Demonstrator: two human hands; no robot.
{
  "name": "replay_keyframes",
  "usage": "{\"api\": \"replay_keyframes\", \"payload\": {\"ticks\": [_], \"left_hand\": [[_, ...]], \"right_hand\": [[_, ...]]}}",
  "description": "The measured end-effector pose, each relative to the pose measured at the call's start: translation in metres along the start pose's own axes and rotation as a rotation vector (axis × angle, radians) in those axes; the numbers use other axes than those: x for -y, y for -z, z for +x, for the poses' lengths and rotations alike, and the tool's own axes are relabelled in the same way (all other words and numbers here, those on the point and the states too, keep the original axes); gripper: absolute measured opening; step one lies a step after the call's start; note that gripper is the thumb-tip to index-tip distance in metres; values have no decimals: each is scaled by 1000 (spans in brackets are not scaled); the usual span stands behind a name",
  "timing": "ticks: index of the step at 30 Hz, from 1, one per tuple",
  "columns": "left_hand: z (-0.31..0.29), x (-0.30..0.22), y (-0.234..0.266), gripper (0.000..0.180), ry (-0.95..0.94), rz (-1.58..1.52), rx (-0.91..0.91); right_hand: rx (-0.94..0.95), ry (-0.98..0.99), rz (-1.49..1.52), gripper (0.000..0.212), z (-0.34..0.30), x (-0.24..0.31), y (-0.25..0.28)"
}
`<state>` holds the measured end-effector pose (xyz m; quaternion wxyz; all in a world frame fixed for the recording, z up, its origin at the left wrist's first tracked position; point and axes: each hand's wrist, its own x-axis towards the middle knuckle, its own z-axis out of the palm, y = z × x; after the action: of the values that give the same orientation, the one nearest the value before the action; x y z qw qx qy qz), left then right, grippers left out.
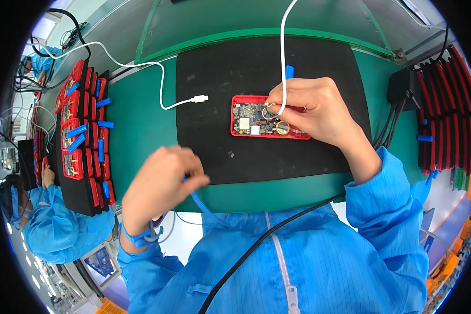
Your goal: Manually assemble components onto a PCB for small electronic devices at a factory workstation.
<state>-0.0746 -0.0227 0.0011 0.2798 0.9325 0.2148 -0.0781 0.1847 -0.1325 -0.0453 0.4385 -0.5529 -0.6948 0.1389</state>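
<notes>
On the black mat lies a red plastic case (244,136) with a circuit board (250,112) in it, carrying a round coin cell (282,127) and thin coloured wires (267,114). My right hand (313,107) reaches over the case's right part, thumb and fingers pinched at the lower end of a white cable (283,47) that hangs from above. The fingers hide that end; the thin wires show beside the fingertips. My left hand (165,180) hovers at the mat's lower left edge, fingers loosely curled, thumb apart, nothing seen in it. It wears a blue wrist strap (137,239) with a coiled cord.
A white cable with a plug (199,98) lies left of the case. Stacked red cases (73,133) with blue tabs stand at the left, more red-edged trays (450,120) at the right beside a black box (403,86). A black cable (269,230) crosses my front. Another person (63,225) sits far left.
</notes>
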Motion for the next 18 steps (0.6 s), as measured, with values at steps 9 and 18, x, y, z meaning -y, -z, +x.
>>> {"api": "replay_keyframes", "payload": {"ticks": [9,18], "left_hand": [[63,45,-7,20,-262,181,-628],[60,55,2,15,-179,129,-474]], "right_hand": [[5,-3,-1,8,4,3,1],[-3,-19,26,7,0,0,0]]}}
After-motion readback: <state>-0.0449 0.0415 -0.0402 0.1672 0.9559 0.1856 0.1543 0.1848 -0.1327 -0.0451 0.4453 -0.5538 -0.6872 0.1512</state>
